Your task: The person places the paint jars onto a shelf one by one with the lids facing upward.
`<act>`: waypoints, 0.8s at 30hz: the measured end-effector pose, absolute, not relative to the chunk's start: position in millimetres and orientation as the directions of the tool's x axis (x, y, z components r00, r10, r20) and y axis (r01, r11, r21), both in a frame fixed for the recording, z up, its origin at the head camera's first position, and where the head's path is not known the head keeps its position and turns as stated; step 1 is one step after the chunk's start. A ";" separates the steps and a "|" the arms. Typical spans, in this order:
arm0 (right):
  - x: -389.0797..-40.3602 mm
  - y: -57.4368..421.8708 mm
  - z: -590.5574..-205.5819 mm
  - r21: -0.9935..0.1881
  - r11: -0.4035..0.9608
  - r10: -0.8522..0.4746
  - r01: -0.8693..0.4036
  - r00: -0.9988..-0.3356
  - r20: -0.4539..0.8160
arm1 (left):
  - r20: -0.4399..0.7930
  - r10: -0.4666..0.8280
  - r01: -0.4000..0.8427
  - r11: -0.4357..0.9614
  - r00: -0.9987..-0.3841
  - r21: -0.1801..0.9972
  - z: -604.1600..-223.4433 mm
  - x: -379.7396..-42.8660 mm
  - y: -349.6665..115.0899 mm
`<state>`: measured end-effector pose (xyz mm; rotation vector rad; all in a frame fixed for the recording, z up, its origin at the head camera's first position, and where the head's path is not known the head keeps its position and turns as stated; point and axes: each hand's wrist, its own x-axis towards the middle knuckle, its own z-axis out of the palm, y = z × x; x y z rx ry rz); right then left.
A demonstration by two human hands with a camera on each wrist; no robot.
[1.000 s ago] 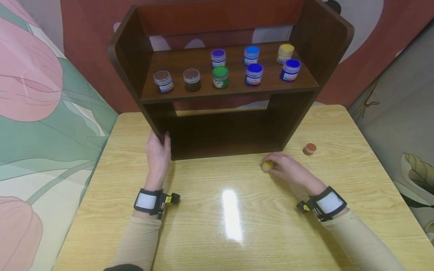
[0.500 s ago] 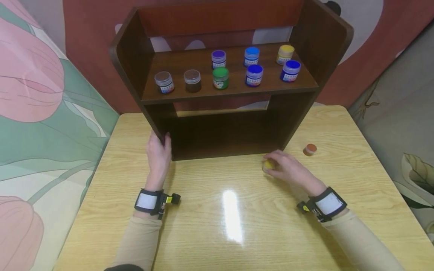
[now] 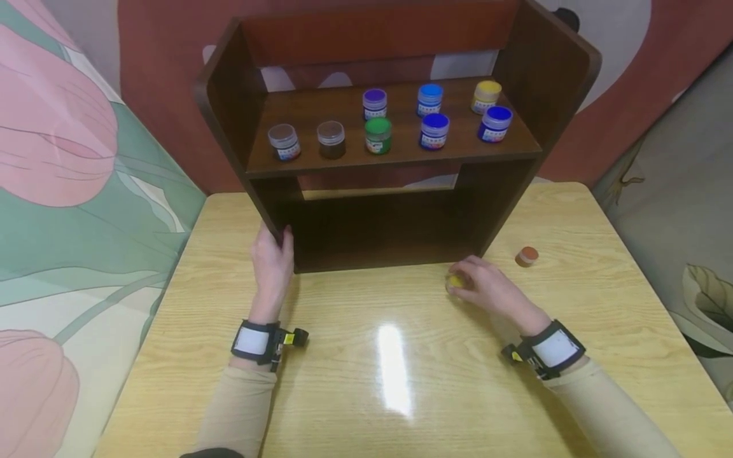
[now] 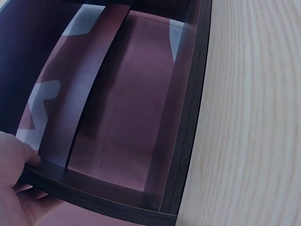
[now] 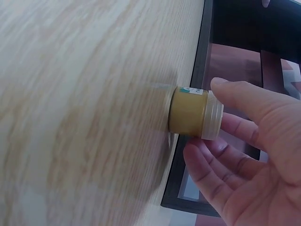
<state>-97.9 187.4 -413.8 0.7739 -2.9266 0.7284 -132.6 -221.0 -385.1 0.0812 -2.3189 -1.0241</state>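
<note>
In the head view, a dark brown two-tier shelf point(image 3: 395, 164) stands at the back of the table. My left hand point(image 3: 272, 262) grips its left side panel low down, and the left wrist view shows the thumb on the inner face and the fingers outside. In front of the shelf's lower right corner, my right hand point(image 3: 483, 286) holds a small yellow paint jar point(image 5: 188, 112) by its lid, thumb on one side and fingers on the other. The jar is upright, its base at the tabletop. Fingers partly cover it in the head view.
Several paint jars stand on the upper board, among them a green one point(image 3: 378, 136), a purple one point(image 3: 375, 104), a yellow one point(image 3: 485, 98) and two clear-lidded ones at the left. An orange-brown jar point(image 3: 527, 256) sits on the wooden table point(image 3: 326, 381), right of the shelf.
The head view has shifted slightly, so everything appears a little lower and further right. Both hands keep their hold, and the jars stay in place.
</note>
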 end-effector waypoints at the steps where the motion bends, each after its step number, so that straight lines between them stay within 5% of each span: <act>1: -97.7 187.5 -414.0 -0.432 0.766 -0.461 -0.476 -0.875 0.145 | 0.495 -0.282 0.176 0.700 -0.822 0.692 -385.4 -132.6 -220.8; 24: -98.1 187.8 -411.6 -0.451 0.748 -0.466 -0.486 -0.870 0.164 | 0.472 -0.293 0.163 0.683 -0.831 0.712 -385.1 -132.6 -220.9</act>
